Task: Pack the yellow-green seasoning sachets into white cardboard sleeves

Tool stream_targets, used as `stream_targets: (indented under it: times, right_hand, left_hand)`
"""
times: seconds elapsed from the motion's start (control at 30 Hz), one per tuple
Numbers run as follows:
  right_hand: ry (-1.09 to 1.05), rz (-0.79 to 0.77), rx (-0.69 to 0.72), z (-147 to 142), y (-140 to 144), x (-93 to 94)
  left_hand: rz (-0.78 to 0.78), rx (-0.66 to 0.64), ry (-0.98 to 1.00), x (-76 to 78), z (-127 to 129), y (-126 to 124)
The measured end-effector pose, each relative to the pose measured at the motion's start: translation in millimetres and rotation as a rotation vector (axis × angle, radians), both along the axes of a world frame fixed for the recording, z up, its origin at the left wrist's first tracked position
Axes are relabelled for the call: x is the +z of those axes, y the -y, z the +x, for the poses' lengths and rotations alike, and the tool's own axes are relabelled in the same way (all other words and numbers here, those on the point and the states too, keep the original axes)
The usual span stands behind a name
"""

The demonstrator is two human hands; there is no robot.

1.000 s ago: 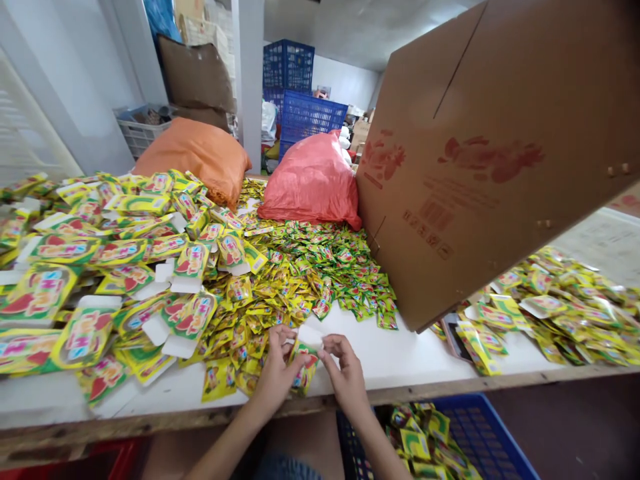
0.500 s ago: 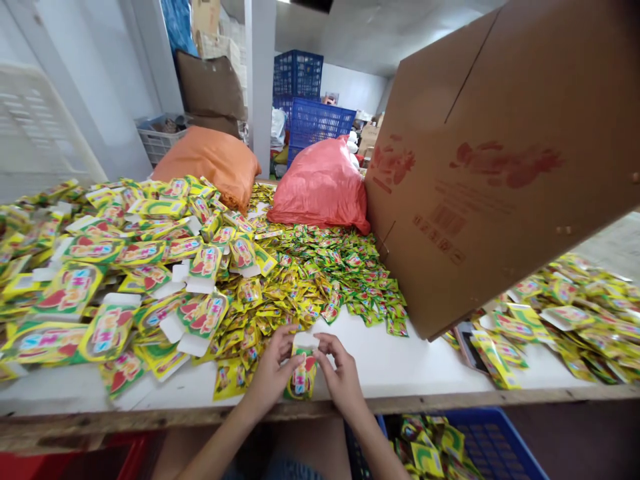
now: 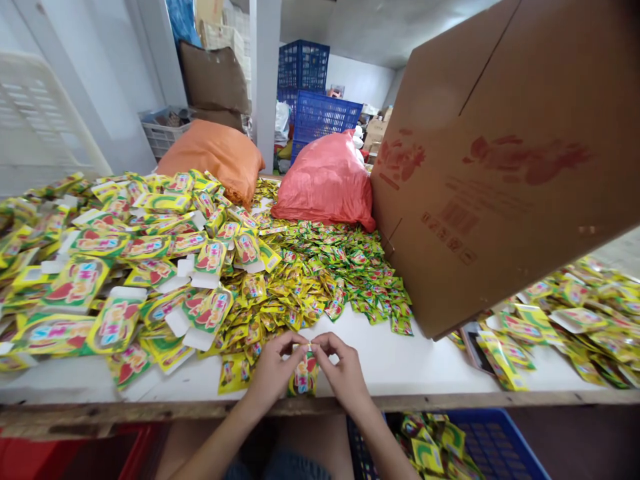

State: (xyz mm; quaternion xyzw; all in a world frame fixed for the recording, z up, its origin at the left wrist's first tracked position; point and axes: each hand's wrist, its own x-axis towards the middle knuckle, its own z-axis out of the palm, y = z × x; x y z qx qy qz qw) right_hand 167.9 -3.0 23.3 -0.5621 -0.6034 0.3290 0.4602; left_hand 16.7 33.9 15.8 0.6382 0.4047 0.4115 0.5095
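Note:
My left hand [image 3: 274, 370] and my right hand [image 3: 341, 371] meet at the front edge of the white table [image 3: 400, 363]. Together they pinch the top of a small yellow-green printed carton [image 3: 303, 378] that stands between them. Just behind the hands lies a wide heap of small yellow sachets [image 3: 320, 273]. Flat unfolded cartons [image 3: 115, 260] of the same print are piled to the left of my left hand.
A big brown cardboard box [image 3: 500, 167] tilts over the table's right side. Orange sack [image 3: 213, 155] and red sack [image 3: 327, 181] sit at the back. More packs [image 3: 565, 313] lie at right. A blue crate [image 3: 465, 443] with filled cartons stands below the table.
The white top flap of the carton, raised a second ago, is now folded down under my fingertips. Both hands have drawn closer together and slightly toward the table edge.

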Motion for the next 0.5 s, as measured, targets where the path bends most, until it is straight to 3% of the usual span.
stream_targets:
  times: [0.2,0.3,0.4,0.5]
  right_hand:
    - [-0.045,0.017,0.023,-6,9,-15.2]
    - [-0.036,0.051,0.006,-2,17,-6.4]
    - [0.120,0.060,-0.108,40,33,23.8]
    - [0.434,-0.109,-0.218,124,59,49.9]
  left_hand:
    - [-0.001,-0.093,-0.023,-7.9,-9,3]
    - [-0.002,-0.111,-0.077,-16.8,-12,7]
    - [0.007,-0.057,-0.053,-29.9,-14,9]
    - [0.055,-0.004,-0.118,-40.0,-15,7]
